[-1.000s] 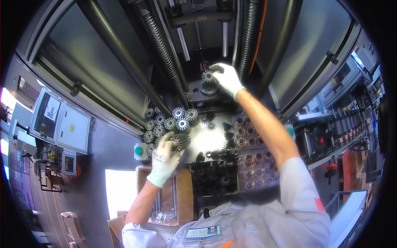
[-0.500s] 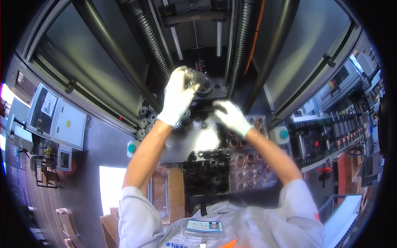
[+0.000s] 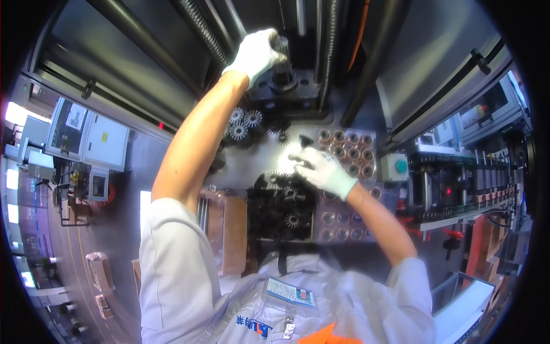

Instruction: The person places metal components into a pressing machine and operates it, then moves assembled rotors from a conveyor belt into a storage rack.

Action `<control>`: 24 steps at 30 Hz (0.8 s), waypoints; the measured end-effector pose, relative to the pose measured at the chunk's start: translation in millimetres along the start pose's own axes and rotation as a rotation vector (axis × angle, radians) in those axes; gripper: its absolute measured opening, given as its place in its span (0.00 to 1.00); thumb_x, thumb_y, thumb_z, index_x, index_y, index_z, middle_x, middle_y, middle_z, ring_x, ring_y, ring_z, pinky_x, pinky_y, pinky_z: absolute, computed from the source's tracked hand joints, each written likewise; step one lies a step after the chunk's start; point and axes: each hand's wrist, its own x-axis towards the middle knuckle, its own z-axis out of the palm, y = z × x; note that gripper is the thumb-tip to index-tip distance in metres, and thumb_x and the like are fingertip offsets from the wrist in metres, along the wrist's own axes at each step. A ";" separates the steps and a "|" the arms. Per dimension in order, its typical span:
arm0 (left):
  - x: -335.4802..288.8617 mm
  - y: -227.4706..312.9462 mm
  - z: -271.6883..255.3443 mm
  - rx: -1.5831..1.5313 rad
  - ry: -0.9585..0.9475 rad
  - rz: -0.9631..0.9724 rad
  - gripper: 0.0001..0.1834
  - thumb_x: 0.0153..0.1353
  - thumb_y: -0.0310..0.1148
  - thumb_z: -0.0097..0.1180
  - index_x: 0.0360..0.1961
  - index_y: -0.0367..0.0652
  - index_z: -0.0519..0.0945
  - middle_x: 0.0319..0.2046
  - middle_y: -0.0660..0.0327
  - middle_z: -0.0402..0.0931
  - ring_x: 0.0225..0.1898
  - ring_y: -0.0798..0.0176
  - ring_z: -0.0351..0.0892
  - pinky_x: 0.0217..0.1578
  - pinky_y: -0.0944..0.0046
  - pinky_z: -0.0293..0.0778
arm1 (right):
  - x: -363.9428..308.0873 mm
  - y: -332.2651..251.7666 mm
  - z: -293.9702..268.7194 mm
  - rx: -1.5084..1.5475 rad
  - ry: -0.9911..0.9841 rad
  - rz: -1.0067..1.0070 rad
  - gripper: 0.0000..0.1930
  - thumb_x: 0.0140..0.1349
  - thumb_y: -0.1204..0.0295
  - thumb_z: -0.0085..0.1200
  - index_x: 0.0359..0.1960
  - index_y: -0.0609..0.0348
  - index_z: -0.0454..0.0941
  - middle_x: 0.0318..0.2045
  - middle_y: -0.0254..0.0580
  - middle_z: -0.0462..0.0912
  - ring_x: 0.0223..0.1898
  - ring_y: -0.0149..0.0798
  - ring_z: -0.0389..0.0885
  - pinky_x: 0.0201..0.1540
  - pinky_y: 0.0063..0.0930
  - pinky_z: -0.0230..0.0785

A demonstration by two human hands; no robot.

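My gloved left hand point(image 3: 256, 56) is raised at the press. Its fingers are closed on the side of a dark toothed metal core point(image 3: 282, 63), which stands upright over the round seat point(image 3: 283, 85) of the press base. The glove hides part of the core. My gloved right hand point(image 3: 325, 172) hovers over the bright metal plate point(image 3: 252, 160), fingers loosely bent and apart, with no thing seen in them. Near its fingertips lie dark slotted discs point(image 3: 275, 179), and one more disc point(image 3: 306, 140) lies farther back.
Slotted rotor-like discs point(image 3: 252, 118) cluster at the plate's left. Clear trays of copper-coloured rings point(image 3: 353, 153) stand right. A black box point(image 3: 281, 221) of dark parts sits nearest me. Press columns point(image 3: 375, 63) flank the work area. A green button box point(image 3: 395, 167) is at right.
My left hand has moved farther into the press, with the toothed core now upright over the seat. My right hand has come back toward me over the plate. The view has shifted.
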 end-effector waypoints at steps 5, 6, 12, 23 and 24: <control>5.0 5.3 10.6 -0.001 0.009 -0.054 0.17 0.45 0.36 0.73 0.32 0.38 0.80 0.30 0.53 0.83 0.35 0.55 0.83 0.40 0.58 0.76 | 22.1 -6.2 34.7 -0.216 -0.188 -0.093 0.20 0.65 0.56 0.54 0.56 0.46 0.79 0.44 0.48 0.82 0.43 0.50 0.82 0.45 0.43 0.75; 2.0 15.9 17.0 0.086 -0.040 -0.050 0.17 0.47 0.36 0.72 0.33 0.38 0.80 0.33 0.52 0.84 0.39 0.53 0.84 0.43 0.57 0.77 | 25.3 -8.8 39.0 -0.289 -0.272 -0.062 0.21 0.65 0.55 0.55 0.58 0.45 0.78 0.45 0.49 0.82 0.43 0.51 0.82 0.45 0.44 0.75; -43.4 -33.8 67.8 0.219 -0.060 -0.127 0.23 0.51 0.43 0.70 0.46 0.47 0.81 0.42 0.47 0.83 0.49 0.45 0.82 0.51 0.50 0.76 | 41.1 -26.8 105.9 -0.529 -0.287 -0.314 0.18 0.63 0.59 0.55 0.54 0.37 0.82 0.50 0.43 0.83 0.52 0.42 0.80 0.53 0.45 0.65; -376.0 -51.3 -71.6 0.148 -0.129 -0.724 0.17 0.61 0.39 0.59 0.46 0.41 0.81 0.40 0.46 0.83 0.44 0.44 0.83 0.47 0.50 0.77 | 42.3 -9.9 91.1 -0.263 -0.066 -0.273 0.13 0.60 0.71 0.56 0.46 0.47 0.82 0.42 0.45 0.79 0.45 0.50 0.79 0.45 0.43 0.71; -423.1 -73.4 -57.5 0.179 -0.203 -0.792 0.20 0.60 0.39 0.59 0.51 0.41 0.79 0.43 0.45 0.81 0.47 0.43 0.82 0.50 0.49 0.76 | 47.3 -17.1 88.5 -0.189 -0.072 -0.278 0.14 0.59 0.73 0.57 0.47 0.48 0.82 0.43 0.46 0.78 0.44 0.50 0.79 0.45 0.42 0.71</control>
